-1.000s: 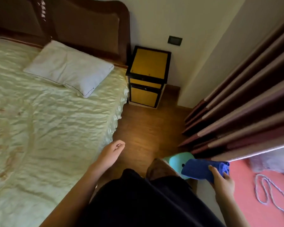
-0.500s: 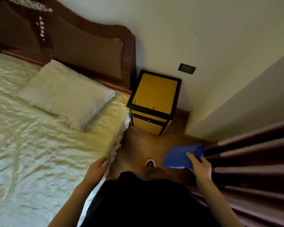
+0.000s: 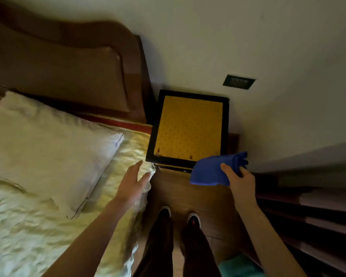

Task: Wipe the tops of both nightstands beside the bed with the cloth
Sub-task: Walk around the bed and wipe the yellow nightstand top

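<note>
A nightstand [image 3: 188,128] with a yellow top and black frame stands against the wall, right of the bed's headboard. Two small dark marks sit near its front edge. My right hand [image 3: 240,180] grips a folded blue cloth [image 3: 212,170], held just in front of the nightstand's front right corner, above the floor. My left hand [image 3: 134,180] is open with fingers spread, hovering over the bed's corner, left of the nightstand's front edge. Only one nightstand is in view.
The bed [image 3: 38,226] with a cream cover and a white pillow [image 3: 48,148] fills the left. A dark wooden headboard [image 3: 68,76] backs it. Dark curtains [image 3: 318,216] hang at the right. A wall socket [image 3: 239,81] sits above the nightstand. My feet [image 3: 178,216] stand on the narrow wooden floor.
I have walked up to the nightstand, which now lies directly below me. My right hand has carried the cloth forward to its front corner, and my left hand has risen over the bed's corner.
</note>
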### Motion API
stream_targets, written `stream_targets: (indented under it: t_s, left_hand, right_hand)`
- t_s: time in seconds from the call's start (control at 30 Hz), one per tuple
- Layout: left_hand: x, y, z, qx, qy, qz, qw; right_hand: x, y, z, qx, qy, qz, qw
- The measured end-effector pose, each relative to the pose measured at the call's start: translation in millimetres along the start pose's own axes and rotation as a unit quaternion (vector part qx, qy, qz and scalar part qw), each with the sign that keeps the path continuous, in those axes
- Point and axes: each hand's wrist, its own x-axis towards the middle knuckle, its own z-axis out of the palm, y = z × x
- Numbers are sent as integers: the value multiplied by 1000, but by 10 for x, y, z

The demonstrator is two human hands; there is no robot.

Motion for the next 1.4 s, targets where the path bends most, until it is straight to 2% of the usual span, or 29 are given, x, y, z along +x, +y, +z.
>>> stream_targets:
  t_s: [0.1, 0.23, 0.3, 0.43, 0.5, 0.57, 0.63, 0.7, 0.8, 0.9, 1.0, 1.1, 1.17, 1.27, 1.4]
  left_hand:
    - [793, -23, 159, -20, 17, -9, 1000]
    - [1609, -107, 455, -55, 27, -4, 998]
    - [1881, -205, 612, -66, 27, 5, 997]
    - [2106, -381, 764, -55, 48, -10, 997]
    - [2142, -378, 768, -60, 54, -17, 997]
    - [2178, -338, 759, -69, 52, -21, 996]
    - [2228, -313, 778, -77, 53, -26, 995]
    - [2232, -295, 810, -71, 70, -30, 995]
    - [2271, -331, 879, -37, 106, -26, 993]
    - [2315, -364, 903, -16, 116, -13, 993]
    - [2332, -395, 914, -16, 122, -4, 992]
    - [2336, -401, 926, -11, 124, 4, 992]
    - [2320, -396, 911, -5, 127, -3, 992]
    - [2325, -383, 901, -5, 126, -7, 992]
    - [2304, -362, 870, -16, 114, -17, 993]
  right_hand:
    - [452, 73, 334, 53, -18, -27, 998]
    - [974, 619, 553, 88, 8, 12, 996]
    - [1149, 966, 567, 44, 41, 33, 998]
    - [1215, 1332, 439, -172, 106, 16, 979]
    - [1203, 1348, 422, -298, 137, -36, 944]
    - [1238, 1325, 522, -411, 150, -125, 891]
    - [1363, 1330, 706, -503, 88, -221, 831]
    - [1543, 1389, 876, -572, 4, -276, 772]
    - [1985, 1423, 1013, -610, -26, -293, 736]
    - [2585, 1157, 1090, -602, -11, -322, 731]
    - [3281, 693, 1272, -564, 32, -326, 758]
    - [3717, 340, 1354, -553, 28, -298, 778]
    - [3584, 373, 1331, -547, 14, -302, 781]
    - [2823, 856, 1215, -550, -16, -306, 777]
    - [1730, 1578, 1013, -611, -82, -309, 724]
